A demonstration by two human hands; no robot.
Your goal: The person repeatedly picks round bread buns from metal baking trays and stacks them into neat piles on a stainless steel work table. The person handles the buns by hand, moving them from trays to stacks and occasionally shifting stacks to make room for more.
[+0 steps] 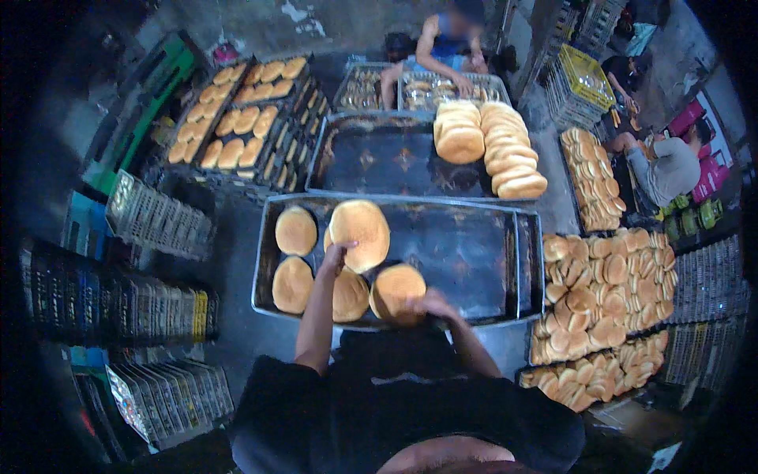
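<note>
A dark metal baking tray [450, 255] lies before me. My left hand [337, 256] grips a round flat bread [361, 232] by its lower left edge, raised over the tray and partly covering another bread. At the tray's near side, my right hand [431, 305], blurred, is on the right edge of a second bread [398, 290]. Two breads [295, 231] lie one behind the other at the tray's left end, and one more [349, 296] lies between my hands. Beyond, a second tray [379, 160] bears two overlapping rows of breads [512, 154] at its right.
Stacked trays of buns [237, 127] stand back left, stacked plastic crates [160, 219] at left. Many breads [604, 296] cover surfaces at right. A co-worker [444, 44] reaches into a crate [453, 89] across from me; other people sit at far right.
</note>
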